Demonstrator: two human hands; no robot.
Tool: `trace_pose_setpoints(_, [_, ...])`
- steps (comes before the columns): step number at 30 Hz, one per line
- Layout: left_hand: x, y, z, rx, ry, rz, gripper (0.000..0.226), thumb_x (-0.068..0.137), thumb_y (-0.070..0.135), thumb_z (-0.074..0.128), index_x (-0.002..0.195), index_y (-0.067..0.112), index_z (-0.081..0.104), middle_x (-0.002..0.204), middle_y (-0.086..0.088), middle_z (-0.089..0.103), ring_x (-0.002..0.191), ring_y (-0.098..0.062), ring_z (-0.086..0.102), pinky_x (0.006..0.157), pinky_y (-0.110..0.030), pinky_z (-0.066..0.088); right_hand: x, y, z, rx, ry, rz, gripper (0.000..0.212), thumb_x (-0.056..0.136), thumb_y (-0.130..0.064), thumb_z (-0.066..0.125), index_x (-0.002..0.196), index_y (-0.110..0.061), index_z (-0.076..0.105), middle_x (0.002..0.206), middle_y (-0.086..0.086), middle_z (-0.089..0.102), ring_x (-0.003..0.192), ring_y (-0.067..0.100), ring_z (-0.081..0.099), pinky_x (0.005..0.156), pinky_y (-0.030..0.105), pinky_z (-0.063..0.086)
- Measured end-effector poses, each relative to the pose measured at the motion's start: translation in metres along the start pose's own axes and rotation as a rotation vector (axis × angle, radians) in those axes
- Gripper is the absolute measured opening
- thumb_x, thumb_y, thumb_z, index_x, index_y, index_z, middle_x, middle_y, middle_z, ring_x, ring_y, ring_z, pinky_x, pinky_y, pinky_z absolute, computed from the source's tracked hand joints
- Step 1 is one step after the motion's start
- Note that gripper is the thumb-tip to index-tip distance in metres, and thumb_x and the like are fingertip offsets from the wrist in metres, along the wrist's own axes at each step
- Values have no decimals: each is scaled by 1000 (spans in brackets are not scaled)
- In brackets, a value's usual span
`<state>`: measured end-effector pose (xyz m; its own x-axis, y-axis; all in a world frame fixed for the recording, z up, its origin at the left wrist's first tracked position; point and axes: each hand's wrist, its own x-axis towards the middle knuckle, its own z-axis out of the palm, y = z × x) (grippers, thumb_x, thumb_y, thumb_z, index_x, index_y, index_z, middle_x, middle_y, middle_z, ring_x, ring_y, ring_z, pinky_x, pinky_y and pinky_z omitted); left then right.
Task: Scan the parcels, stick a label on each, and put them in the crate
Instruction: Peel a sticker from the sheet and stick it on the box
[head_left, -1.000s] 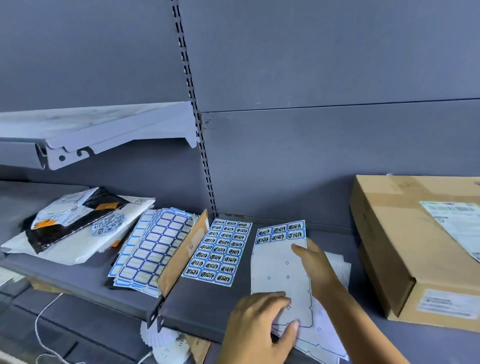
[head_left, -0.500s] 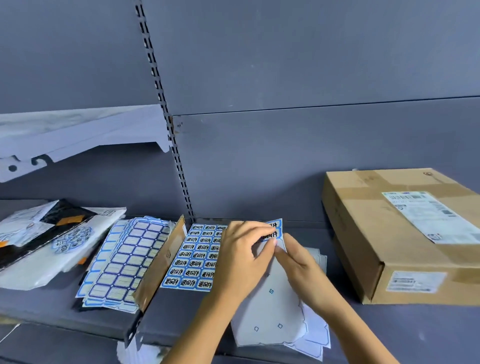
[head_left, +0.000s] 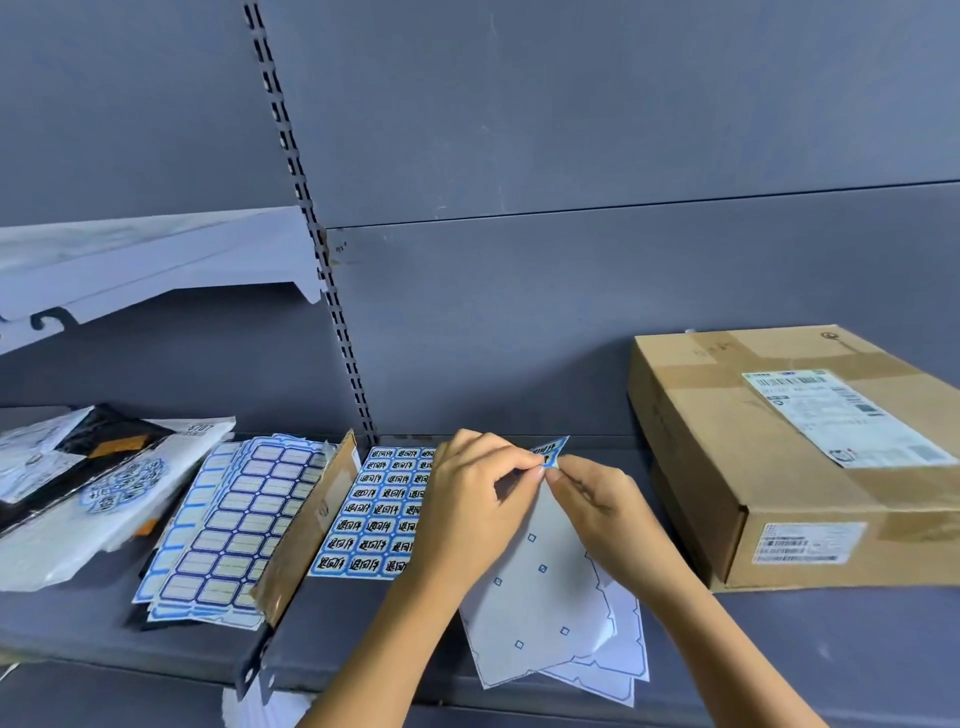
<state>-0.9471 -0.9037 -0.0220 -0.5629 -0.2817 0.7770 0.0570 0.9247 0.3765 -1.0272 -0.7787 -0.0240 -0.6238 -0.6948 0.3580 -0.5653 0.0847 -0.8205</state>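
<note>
The label (head_left: 555, 450), a small blue-edged sticker with dark print, stands tilted above the far edge of the shelf (head_left: 779, 654), about midway along it. The left hand (head_left: 475, 501) pinches its near corner between thumb and forefinger. The right hand (head_left: 597, 501) is closed in a pinch at the same spot, fingertip to fingertip with the left. Whether it has the label itself or the paper just under it is too close to tell. That two-handed pinch looks like peeling: one hand lifts the sticker while the other steadies what it comes off.

Under both wrists lies the backing sheet (head_left: 540, 592), almost stripped and skewed toward the shelf's near edge, on top of other spent sheets. Just to its left lies a full sheet of printed labels (head_left: 376, 514). Past a leaning cardboard divider (head_left: 311, 525) there is a stack of blank label sheets (head_left: 234, 530), then poly mailers (head_left: 78, 493) at the shelf's left end. The parcel (head_left: 769, 467), a taped carton with a shipping slip on top, sits at the right end, well apart from the hands, presumably waiting for this label. No crate is in view.

A second ago both hands lay flat on the backing sheet. Half a second ago they had closed on its far edge, and now the label is raised from it.
</note>
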Motion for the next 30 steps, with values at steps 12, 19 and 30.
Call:
trace_pose_setpoints(12, [5, 0, 6, -331, -28, -448, 15, 84, 8, 63, 72, 16, 67, 71, 8, 66, 67, -4, 58, 62, -18, 45, 4, 11, 9, 176, 28, 303, 37, 97, -15, 45, 63, -15, 30, 61, -1, 25, 56, 10, 22, 53, 27, 17])
trace_pose_setpoints(19, [6, -8, 9, -457, 30, -608, 19, 87, 5, 61, 75, 19, 66, 67, 18, 68, 66, 4, 62, 63, -12, 45, 4, 19, 15, 147, 66, 496, 42, 92, -12, 41, 56, -24, 24, 50, -11, 23, 56, 11, 22, 55, 30, 14])
trace_pose_setpoints(30, [11, 15, 11, 90, 331, 80, 15, 90, 20, 60, 83, 15, 72, 88, 7, 68, 81, -19, 59, 74, -33, 45, -13, -49, 5, 429, 395, 105, 18, 88, -22, 67, 74, -11, 69, 68, -3, 66, 63, 3, 57, 60, 12, 42])
